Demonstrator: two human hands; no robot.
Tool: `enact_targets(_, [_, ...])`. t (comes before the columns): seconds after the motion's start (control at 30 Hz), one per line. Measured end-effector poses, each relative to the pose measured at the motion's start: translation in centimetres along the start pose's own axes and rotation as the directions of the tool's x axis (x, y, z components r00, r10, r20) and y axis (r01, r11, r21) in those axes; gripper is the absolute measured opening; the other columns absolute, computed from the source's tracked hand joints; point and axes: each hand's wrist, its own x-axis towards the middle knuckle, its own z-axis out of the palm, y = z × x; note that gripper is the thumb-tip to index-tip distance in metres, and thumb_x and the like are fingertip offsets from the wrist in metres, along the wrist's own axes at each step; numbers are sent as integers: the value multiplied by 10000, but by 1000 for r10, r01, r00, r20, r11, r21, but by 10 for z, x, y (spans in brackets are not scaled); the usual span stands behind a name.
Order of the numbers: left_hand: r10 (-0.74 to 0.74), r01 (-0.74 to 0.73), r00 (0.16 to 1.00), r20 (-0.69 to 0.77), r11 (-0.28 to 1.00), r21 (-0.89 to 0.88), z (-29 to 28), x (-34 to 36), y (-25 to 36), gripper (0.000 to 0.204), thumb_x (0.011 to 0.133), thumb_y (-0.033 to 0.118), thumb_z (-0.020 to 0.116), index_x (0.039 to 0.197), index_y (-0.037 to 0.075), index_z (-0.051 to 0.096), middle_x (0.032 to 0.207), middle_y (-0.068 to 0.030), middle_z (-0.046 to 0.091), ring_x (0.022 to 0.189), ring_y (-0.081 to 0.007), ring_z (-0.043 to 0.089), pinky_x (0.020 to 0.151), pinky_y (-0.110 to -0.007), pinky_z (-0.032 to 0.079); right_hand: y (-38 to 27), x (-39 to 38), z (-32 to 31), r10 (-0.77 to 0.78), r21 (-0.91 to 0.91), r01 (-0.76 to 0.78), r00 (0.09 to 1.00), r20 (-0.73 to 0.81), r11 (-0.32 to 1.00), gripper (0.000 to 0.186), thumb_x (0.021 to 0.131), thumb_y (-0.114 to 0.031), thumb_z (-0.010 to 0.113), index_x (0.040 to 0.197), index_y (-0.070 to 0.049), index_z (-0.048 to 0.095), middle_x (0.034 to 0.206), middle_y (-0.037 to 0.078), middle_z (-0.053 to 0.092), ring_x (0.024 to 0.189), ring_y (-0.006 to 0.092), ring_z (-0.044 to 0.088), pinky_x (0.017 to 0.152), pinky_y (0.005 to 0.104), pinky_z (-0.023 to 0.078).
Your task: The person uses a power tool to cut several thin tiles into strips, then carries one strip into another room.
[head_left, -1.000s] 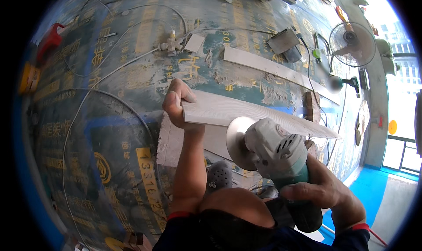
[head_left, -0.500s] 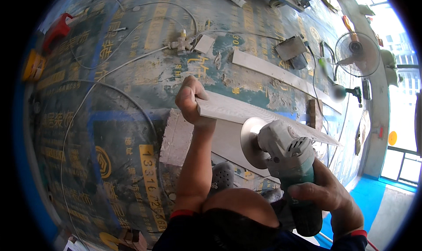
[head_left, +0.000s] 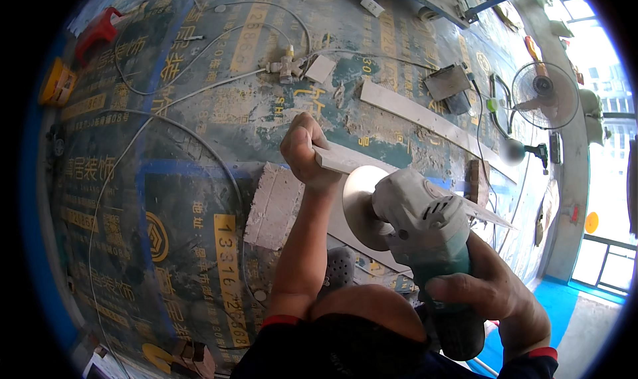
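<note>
My left hand (head_left: 303, 152) grips the near end of a long pale tile strip (head_left: 345, 158) that runs to the right under the tool. My right hand (head_left: 488, 292) holds a grey and green angle grinder (head_left: 425, 229) by its body. The grinder's round disc (head_left: 359, 203) rests against the strip's edge, just right of my left hand. A grey block (head_left: 274, 205) lies under the strip's left end. My knee (head_left: 362, 306) sits below the grinder.
A second long pale strip (head_left: 425, 118) lies further back on the dusty printed floor sheet. White cables (head_left: 199, 87) loop across the floor. A standing fan (head_left: 537, 94) is at the right, a red stool (head_left: 98, 30) and a yellow object (head_left: 56, 83) at the far left.
The grinder's disc has shifted left along the strip, closer to my left hand. The view has tipped slightly, and both hands keep their grip.
</note>
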Motion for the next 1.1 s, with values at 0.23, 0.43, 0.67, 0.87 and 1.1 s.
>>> enact_targets(0.23, [81, -81, 995, -54, 997, 9, 8, 1, -2, 374, 965, 131, 509, 720, 74, 232, 546, -22, 227, 456, -159, 259, 432, -329, 173, -15, 3, 6, 4, -20, -3, 1000, 16, 1000, 751, 830, -329, 759, 1401, 32, 431, 1222, 160, 603, 1133, 235, 569, 1008, 358, 421])
enact_targets(0.43, [54, -53, 998, -10, 998, 43, 5, 3, 2, 364, 964, 91, 487, 713, 66, 226, 546, -27, 226, 456, -155, 250, 434, -318, 175, -20, 5, 9, 15, -27, -14, 999, 43, 1000, 712, 842, -257, 757, 1398, 33, 421, 1222, 145, 598, 1125, 225, 567, 995, 358, 431])
enact_targets(0.67, [-128, 128, 992, -11, 992, -10, 0, 5, 5, 344, 954, 103, 438, 689, 66, 220, 532, -28, 220, 451, -162, 246, 438, -336, 171, -27, 8, 17, -5, 6, 5, 998, 68, 1000, 699, 855, -230, 746, 1408, 34, 408, 1224, 140, 597, 1140, 222, 567, 998, 354, 433])
enact_targets(0.87, [-144, 143, 989, -13, 987, -71, 4, 0, 1, 329, 933, 90, 429, 675, 66, 226, 523, -35, 232, 457, -156, 253, 438, -338, 175, -25, 11, 9, 13, -62, -9, 998, 65, 998, 718, 848, -247, 753, 1409, 35, 407, 1238, 146, 591, 1142, 227, 566, 991, 356, 438])
enact_targets(1.1, [136, -120, 982, -130, 985, 123, 8, 0, -5, 263, 940, 55, 437, 752, 57, 254, 552, -30, 240, 472, -150, 246, 437, -323, 175, -27, 14, 18, -51, -14, 53, 994, 100, 999, 716, 841, -236, 754, 1406, 38, 411, 1229, 160, 593, 1138, 234, 571, 995, 357, 433])
